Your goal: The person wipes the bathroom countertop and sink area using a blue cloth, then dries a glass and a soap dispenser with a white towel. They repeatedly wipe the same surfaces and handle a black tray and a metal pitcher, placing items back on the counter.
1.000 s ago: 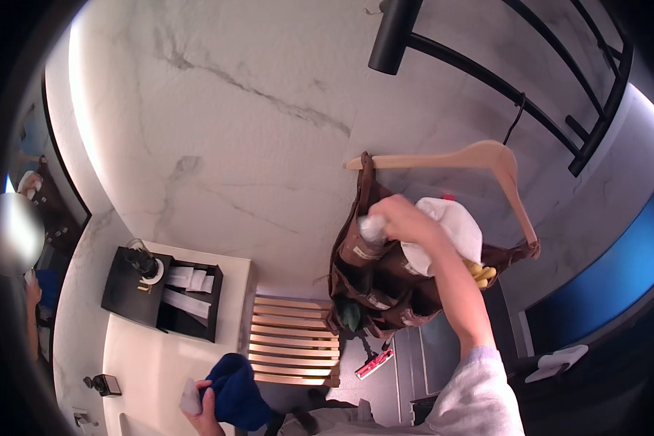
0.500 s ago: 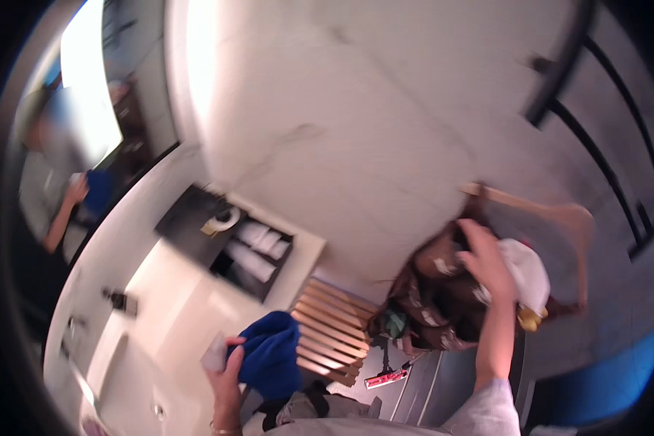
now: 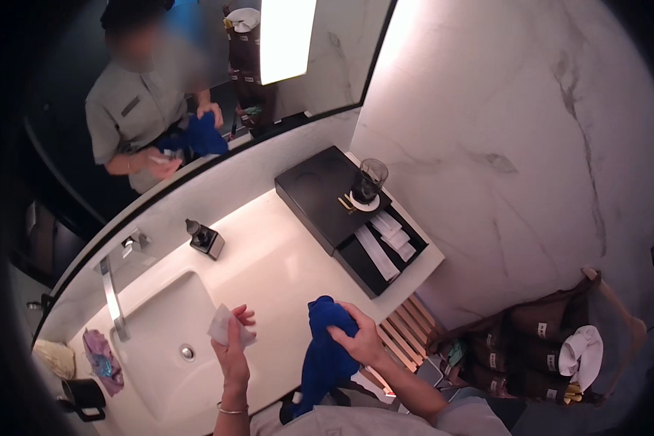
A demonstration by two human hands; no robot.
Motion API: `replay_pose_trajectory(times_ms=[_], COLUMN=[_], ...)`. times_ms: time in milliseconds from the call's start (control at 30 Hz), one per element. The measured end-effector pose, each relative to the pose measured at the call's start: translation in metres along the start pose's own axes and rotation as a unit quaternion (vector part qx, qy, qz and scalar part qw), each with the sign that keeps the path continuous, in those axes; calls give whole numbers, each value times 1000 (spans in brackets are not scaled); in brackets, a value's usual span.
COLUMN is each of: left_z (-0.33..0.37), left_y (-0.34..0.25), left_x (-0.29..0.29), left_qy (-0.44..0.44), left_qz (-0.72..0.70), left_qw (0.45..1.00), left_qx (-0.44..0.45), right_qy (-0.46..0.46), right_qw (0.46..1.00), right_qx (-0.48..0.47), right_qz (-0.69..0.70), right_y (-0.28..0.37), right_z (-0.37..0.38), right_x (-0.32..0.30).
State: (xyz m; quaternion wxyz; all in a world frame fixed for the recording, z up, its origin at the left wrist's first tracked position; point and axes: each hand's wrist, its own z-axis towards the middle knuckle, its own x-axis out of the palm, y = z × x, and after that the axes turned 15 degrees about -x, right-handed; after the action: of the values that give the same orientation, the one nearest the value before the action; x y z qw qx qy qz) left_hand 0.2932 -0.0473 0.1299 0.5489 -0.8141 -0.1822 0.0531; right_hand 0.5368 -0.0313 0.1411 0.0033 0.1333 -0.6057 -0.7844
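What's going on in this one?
A person is at a washbasin. Their left hand holds a thin whitish piece, exact kind unclear; their right hand grips a blue cloth. A black pump bottle stands behind the basin, and a brown pocket organizer is on a wooden hanger at right.

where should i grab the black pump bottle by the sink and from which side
Best around the boxy body of the black pump bottle, below its pump, probably from the person's side: it stands upright with the wall behind it, and the pump on top could give if pressed. The left hand looks nearer but holds a whitish piece.
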Motion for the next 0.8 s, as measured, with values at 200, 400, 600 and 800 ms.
replay_pose_trajectory(times_ms=[200,400,600,800], left_z=[65,120,139,206], left_y=[10,8,1,-28], left_x=[35,35,24,107], left_qy=[181,90,-18,-36], left_qz=[131,48,53,172], left_qw=[974,995,998,981], left_qx=[28,-21,-13,80], right_qy=[35,-261,-269,-295], right_qw=[995,941,933,917], right_qx=[-92,200,168,171], right_qz=[-8,86,169,209], right_y=[-28,-142,-177,-170], right_z=[37,124,160,156], right_x=[43,-69,-55,-42])
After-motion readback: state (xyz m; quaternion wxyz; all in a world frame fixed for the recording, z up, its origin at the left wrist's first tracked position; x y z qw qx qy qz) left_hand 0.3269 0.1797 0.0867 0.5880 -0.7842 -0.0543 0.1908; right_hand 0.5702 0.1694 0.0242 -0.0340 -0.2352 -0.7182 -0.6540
